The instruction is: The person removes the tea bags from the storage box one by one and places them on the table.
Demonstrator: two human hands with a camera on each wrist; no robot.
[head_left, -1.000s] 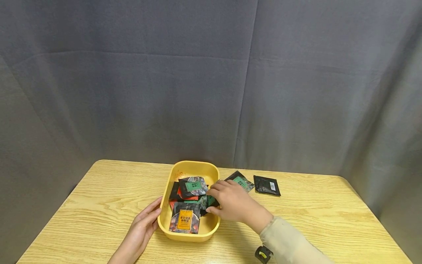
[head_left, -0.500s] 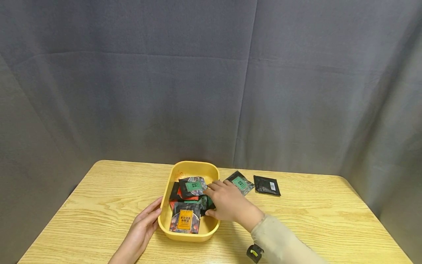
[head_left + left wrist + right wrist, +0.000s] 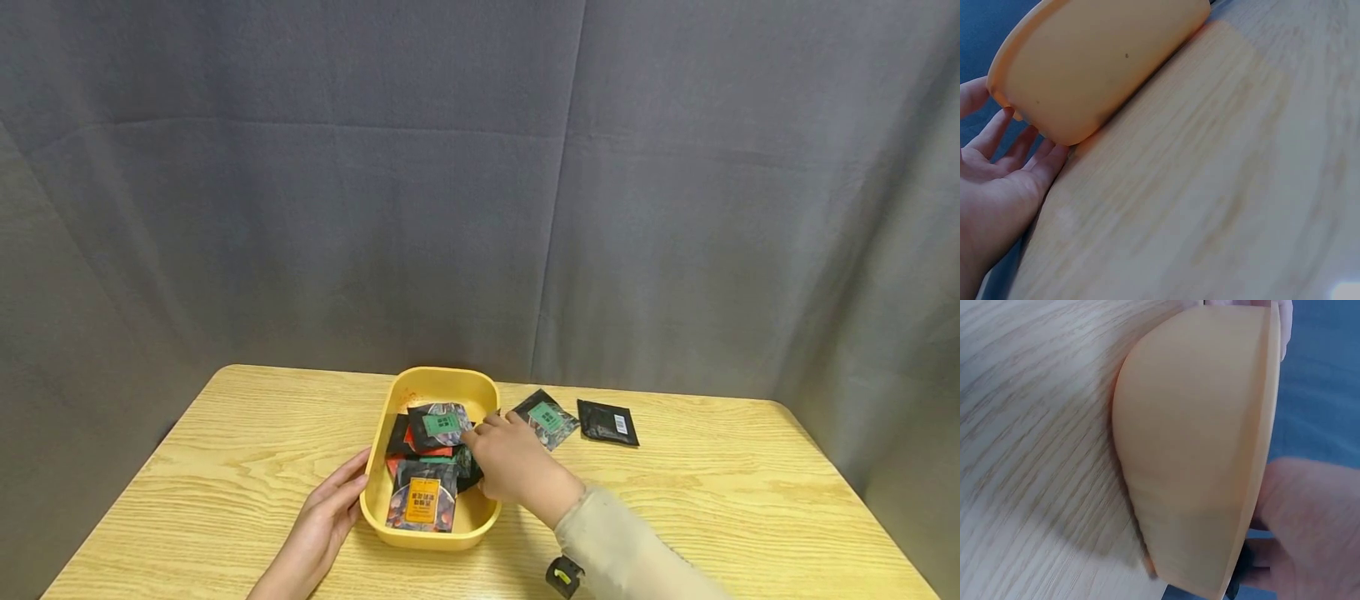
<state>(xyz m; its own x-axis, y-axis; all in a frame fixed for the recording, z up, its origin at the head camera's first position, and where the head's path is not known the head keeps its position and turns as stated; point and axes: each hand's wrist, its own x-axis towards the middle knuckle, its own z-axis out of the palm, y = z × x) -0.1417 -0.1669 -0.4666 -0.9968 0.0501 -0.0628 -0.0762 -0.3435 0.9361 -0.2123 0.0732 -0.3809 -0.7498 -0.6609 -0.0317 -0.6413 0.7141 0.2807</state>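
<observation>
While two sachets lie out on the desk (image 3: 697,500), a larger number lie within one container; far left, left hand (image 3: 322,517), fingers extended and touching the container's left wall, its grip loose and not wrapped round; next, yellow box (image 3: 431,542), upright, slightly left of the desk's middle; contents, near end, one dark sachet with orange label (image 3: 422,497); contents, farther in, an overlapping heap, with a green-labelled sachet (image 3: 441,423) uppermost, a red sachet (image 3: 442,452) partly showing beneath, and a dark sachet (image 3: 467,465) at the right wall; exact count not obtainable, owing to the overlap; next, right hand (image 3: 521,467), reaching over the box's right rim, fingertips down among the sachets at that wall; state of its grip not to be told, thumb and fingertips being hidden from above, and the right wrist view showing only fingers beside something black; right of the box, on the desk, second green-labelled sachet (image 3: 551,419), label up, partly behind the right hand; farther right, black sachet (image 3: 596,417), flat, white barcode sticker showing.

Progress, by judgement: partway; two sachets are placed apart on the desk, side by side near its far edge; the remainder lie mixed in the box, no colour grouped with its like; handling at the right wall appears unfinished.
</observation>
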